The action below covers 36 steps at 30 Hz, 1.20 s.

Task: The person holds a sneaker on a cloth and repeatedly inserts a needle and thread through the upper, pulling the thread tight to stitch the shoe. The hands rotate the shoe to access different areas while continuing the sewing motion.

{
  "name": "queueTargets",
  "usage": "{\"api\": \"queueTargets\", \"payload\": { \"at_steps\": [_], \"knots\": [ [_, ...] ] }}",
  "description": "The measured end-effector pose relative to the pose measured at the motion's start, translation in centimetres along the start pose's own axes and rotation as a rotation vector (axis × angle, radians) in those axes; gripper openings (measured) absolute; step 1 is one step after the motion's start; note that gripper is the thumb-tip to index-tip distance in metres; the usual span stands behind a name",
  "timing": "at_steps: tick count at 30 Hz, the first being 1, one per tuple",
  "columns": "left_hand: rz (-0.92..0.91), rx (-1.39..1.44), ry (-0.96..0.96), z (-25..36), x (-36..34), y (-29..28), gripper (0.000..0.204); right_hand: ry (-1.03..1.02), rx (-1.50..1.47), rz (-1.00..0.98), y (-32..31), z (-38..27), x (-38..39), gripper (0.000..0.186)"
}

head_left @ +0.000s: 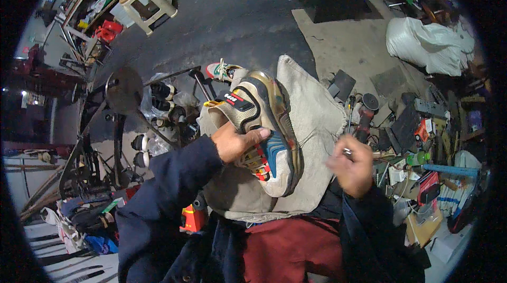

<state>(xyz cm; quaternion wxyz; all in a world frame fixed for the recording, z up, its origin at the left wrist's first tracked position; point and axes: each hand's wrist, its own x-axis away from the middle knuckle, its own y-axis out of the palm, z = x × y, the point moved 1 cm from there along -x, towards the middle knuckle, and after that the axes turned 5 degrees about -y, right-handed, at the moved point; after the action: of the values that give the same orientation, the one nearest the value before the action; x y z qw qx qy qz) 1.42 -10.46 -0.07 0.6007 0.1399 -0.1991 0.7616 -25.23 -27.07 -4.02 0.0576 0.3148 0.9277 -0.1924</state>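
Note:
A beige sneaker [260, 101] with blue and red panels and a thick sole lies on its side over my lap. My left hand [237, 143] grips it, thumb pressed on the blue side panel and the fingers hidden behind the upper. Under the shoe a pale grey cloth [311, 119] covers my lap. To the right of the shoe, apart from it, my right hand [352, 167] is closed and slightly blurred. A small shiny metal bit shows at its fingers; what it belongs to is hidden.
Tools and scraps crowd the floor at right, among them a screwdriver [351, 106] and a blue tube [450, 170]. At left stands a metal frame with a round plate [124, 88]. Another shoe [221, 70] sits beyond my lap. Farther off are a stool [148, 6] and a white sack [428, 45].

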Motion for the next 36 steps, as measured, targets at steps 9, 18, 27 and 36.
{"api": "queueTargets", "payload": {
  "at_steps": [9,18,27,36],
  "knots": [
    [0.330,-0.528,0.000,1.8,6.7,-5.4,0.028,-0.060,0.304,-0.229,5.1,-2.6,-4.0,0.048],
    [0.564,0.701,0.185,-4.3,4.9,-3.7,0.043,0.033,0.279,-0.213,5.9,-2.5,-3.8,0.051],
    [1.294,0.346,0.389,-2.5,8.3,-11.9,0.037,0.043,0.193,-0.144,5.9,-2.1,-3.7,0.049],
    [0.550,-0.739,0.560,0.4,3.9,6.4,0.027,-0.083,-0.128,-0.307,3.6,-4.0,-3.3,0.018]
  ]
}}
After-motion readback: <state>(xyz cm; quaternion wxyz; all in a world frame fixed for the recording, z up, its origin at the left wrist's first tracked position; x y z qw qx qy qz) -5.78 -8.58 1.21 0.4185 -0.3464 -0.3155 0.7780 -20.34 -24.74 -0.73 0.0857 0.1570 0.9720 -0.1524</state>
